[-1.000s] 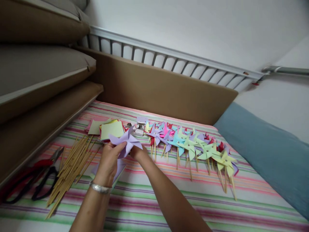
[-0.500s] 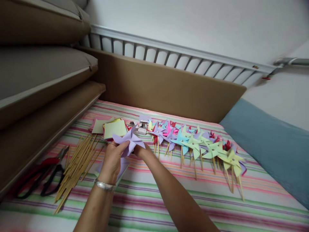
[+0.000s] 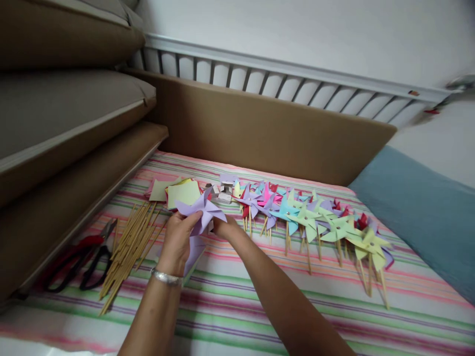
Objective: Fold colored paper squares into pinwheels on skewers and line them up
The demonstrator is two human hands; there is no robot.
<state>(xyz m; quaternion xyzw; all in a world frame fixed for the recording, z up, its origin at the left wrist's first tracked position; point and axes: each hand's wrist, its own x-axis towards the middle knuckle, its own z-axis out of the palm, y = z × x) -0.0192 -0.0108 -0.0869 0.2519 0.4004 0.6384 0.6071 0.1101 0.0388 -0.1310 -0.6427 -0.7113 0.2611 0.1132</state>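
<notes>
A lilac paper pinwheel [image 3: 205,211] with folded blades is pinched between the thumb and fingers of my left hand [image 3: 180,237]. Close against its right side, my right hand [image 3: 227,228] reaches in behind the blades; its fingertips are hidden, so what they hold does not show. Below the hands lies a sheet of lilac paper [image 3: 195,252] on the striped cloth [image 3: 237,301]. Just beyond the pinwheel sit small opened boxes [image 3: 224,197] and a stack of coloured paper squares [image 3: 183,193].
Many finished pinwheels on sticks [image 3: 305,217] lie in a row to the right. On the left are loose wooden sticks [image 3: 129,252] and scissors [image 3: 83,257]. Stacked cushions [image 3: 74,113] rise at left; a brown panel [image 3: 260,133] stands before a radiator [image 3: 274,84].
The view has swung slightly left, so everything sits further right in the picture. My left hand keeps its pinch on the lilac pinwheel, and my right hand stays beside it.
</notes>
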